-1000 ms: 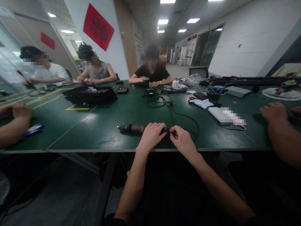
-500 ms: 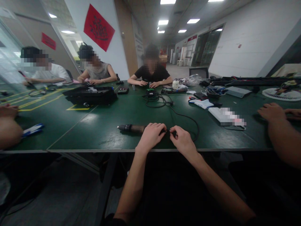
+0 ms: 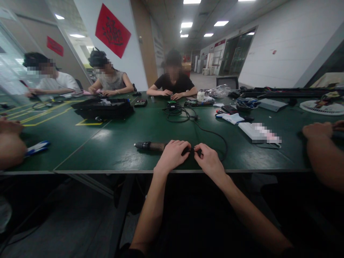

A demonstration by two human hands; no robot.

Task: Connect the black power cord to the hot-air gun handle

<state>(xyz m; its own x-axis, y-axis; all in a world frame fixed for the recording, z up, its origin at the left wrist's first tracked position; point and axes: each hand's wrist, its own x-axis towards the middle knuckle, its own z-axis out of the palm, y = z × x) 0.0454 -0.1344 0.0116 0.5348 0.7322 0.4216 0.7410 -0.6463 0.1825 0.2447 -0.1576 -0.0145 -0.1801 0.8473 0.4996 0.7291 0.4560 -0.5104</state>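
An electric screwdriver [image 3: 154, 146] with a brown body and black front end lies on the green table, its tip pointing left. My left hand [image 3: 176, 153] is closed around its rear part, which the fingers mostly cover. Just right of that, my right hand [image 3: 209, 157] pinches the black cable's connector [image 3: 194, 151] against or very near the screwdriver's rear end. Whether the two parts are joined cannot be made out. From there the black cable [image 3: 224, 138] curves right and back toward a coiled bundle beside a green-lit adapter [image 3: 172, 105].
A black tray [image 3: 103, 109] stands at the left. White-blue gloves [image 3: 231, 117], a white packet [image 3: 249, 132] and a bowl of wires [image 3: 245, 103] lie to the right. Co-workers sit across the table, and other people's arms rest at both sides.
Both my hands and the screwdriver stay almost in place. A co-worker's hand at the right edge has shifted slightly to the right.
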